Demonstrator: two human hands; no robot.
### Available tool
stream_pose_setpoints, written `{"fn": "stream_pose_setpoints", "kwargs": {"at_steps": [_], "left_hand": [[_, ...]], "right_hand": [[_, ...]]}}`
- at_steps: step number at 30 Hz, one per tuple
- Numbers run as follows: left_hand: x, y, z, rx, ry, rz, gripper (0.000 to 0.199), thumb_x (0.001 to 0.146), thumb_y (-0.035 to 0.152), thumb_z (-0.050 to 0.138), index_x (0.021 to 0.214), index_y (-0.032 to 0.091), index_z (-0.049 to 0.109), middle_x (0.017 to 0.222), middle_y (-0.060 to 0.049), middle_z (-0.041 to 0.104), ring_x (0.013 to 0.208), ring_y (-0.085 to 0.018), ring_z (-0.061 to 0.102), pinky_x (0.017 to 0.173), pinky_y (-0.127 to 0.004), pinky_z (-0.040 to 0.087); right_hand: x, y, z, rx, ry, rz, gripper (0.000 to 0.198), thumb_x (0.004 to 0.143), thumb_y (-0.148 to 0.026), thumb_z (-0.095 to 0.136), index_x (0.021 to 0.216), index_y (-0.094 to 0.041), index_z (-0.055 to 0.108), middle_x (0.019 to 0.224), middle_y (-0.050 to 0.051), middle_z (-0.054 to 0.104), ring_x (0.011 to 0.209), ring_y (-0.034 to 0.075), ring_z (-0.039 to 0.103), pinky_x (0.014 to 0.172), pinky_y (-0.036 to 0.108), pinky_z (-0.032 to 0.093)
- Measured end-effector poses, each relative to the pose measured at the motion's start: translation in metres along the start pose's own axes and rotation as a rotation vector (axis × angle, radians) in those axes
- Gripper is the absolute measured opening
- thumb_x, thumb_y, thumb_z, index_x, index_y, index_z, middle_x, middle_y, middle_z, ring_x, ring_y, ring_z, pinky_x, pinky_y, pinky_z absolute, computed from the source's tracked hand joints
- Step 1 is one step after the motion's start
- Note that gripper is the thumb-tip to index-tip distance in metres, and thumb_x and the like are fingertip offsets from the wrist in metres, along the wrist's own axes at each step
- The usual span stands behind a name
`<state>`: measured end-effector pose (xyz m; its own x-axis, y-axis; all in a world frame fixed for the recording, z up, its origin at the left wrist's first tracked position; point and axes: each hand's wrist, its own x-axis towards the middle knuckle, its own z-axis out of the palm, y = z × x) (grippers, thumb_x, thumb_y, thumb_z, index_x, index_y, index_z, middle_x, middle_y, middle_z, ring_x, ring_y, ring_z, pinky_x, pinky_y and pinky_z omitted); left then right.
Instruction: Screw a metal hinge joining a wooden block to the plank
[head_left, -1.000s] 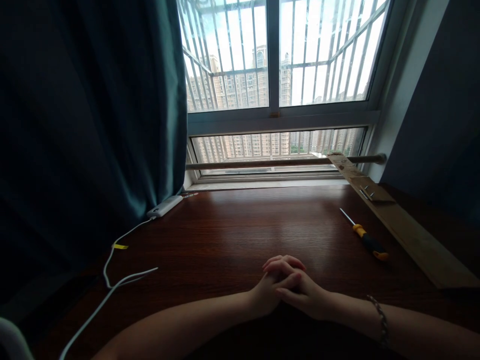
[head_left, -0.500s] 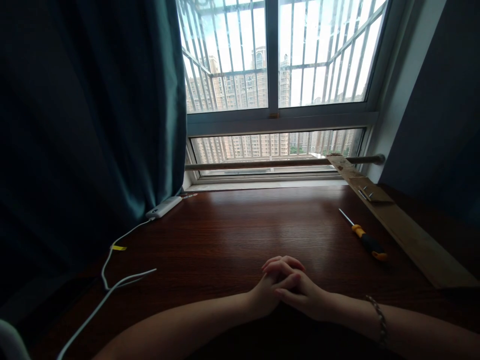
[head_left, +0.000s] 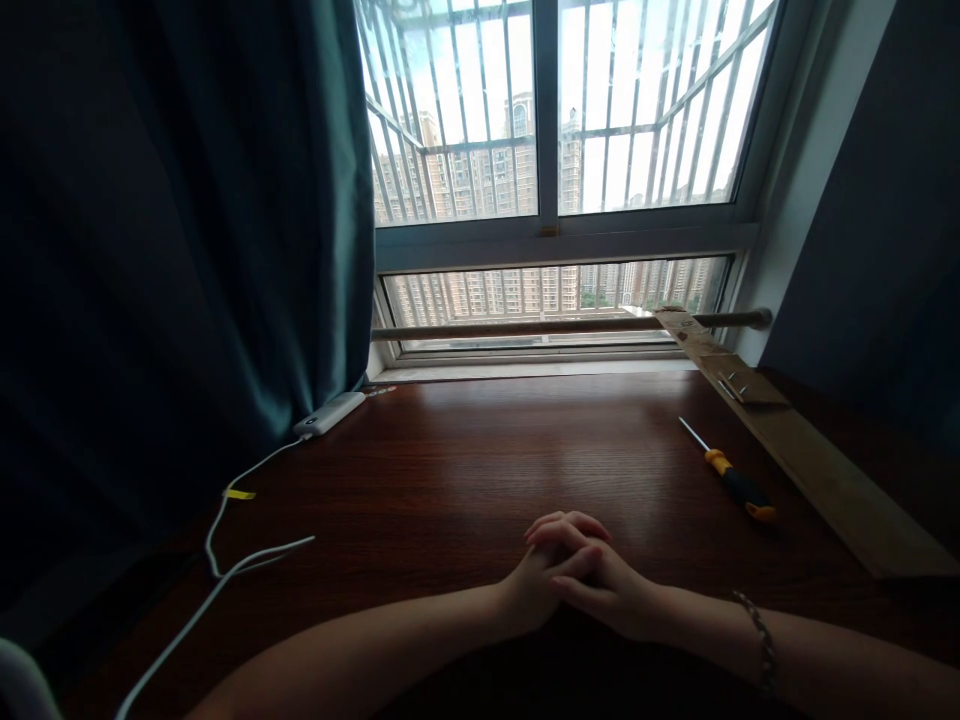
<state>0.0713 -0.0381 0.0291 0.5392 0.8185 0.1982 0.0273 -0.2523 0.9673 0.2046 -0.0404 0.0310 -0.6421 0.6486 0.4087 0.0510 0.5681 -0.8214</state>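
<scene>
My left hand [head_left: 526,592] and my right hand [head_left: 616,590] are clasped together at the near edge of the dark wooden tabletop [head_left: 450,470]. Their fingers interlace and are closed, with no object visible between them. A braided bracelet [head_left: 759,640] circles my right wrist. Off to the right of my hands lies a screwdriver [head_left: 739,488] with a yellow and black handle, its tip pointing away towards the window. Neither hand touches it.
A long wooden board [head_left: 817,470] slants along the right, with a small wooden block [head_left: 754,385] and several screws or nails on it. On the left, a white power strip [head_left: 331,414] trails a white cable [head_left: 217,520]. A blue curtain [head_left: 300,200] hangs beside the barred window [head_left: 551,235].
</scene>
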Motion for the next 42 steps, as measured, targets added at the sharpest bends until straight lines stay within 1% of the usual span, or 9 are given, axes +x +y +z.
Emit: {"fn": "stream_pose_setpoints", "kwargs": {"at_steps": [11,19,29,34,42], "left_hand": [[0.0,0.0,-0.0001,0.009,-0.003,0.03,0.023,0.08,0.033,0.049,0.094,0.017,0.059,0.095,-0.006,0.051,0.094,-0.018,0.048,0.085,-0.034,0.041],[0.0002,-0.0043,-0.0003,0.003,0.005,0.03,0.024,0.081,0.032,0.049,0.096,0.016,0.058,0.093,-0.005,0.05,0.094,-0.018,0.049,0.085,-0.033,0.041],[0.0002,-0.0026,-0.0008,-0.01,-0.009,0.029,0.023,0.081,0.031,0.049,0.096,0.016,0.058,0.093,-0.005,0.05,0.093,-0.018,0.048,0.084,-0.033,0.041],[0.0001,-0.0041,-0.0004,-0.031,-0.005,0.033,0.022,0.081,0.031,0.049,0.096,0.017,0.058,0.095,-0.006,0.05,0.094,-0.018,0.048,0.085,-0.034,0.041],[0.0007,-0.0028,-0.0007,-0.021,-0.008,0.032,0.023,0.081,0.032,0.049,0.096,0.017,0.058,0.093,-0.005,0.05,0.093,-0.018,0.048,0.084,-0.034,0.041]], "right_hand": [[0.0,-0.0002,0.0001,0.006,0.002,-0.003,0.034,0.08,-0.025,0.052,0.113,-0.02,0.046,0.11,0.008,0.047,0.107,0.02,0.043,0.092,0.035,0.037],[0.0,0.0014,0.0003,0.005,0.007,-0.009,0.033,0.081,-0.027,0.052,0.113,-0.019,0.047,0.109,0.009,0.048,0.106,0.019,0.044,0.092,0.034,0.037],[-0.0005,0.0012,0.0003,0.002,0.008,-0.005,0.034,0.081,-0.028,0.051,0.114,-0.021,0.046,0.111,0.008,0.047,0.107,0.02,0.043,0.092,0.035,0.037],[0.0006,0.0008,0.0,0.009,0.005,-0.002,0.034,0.08,-0.028,0.052,0.114,-0.02,0.047,0.11,0.008,0.048,0.107,0.02,0.044,0.092,0.035,0.037],[-0.0001,0.0013,-0.0005,0.009,0.008,-0.006,0.034,0.081,-0.027,0.051,0.114,-0.02,0.047,0.11,0.008,0.048,0.106,0.02,0.044,0.092,0.035,0.037]]}}
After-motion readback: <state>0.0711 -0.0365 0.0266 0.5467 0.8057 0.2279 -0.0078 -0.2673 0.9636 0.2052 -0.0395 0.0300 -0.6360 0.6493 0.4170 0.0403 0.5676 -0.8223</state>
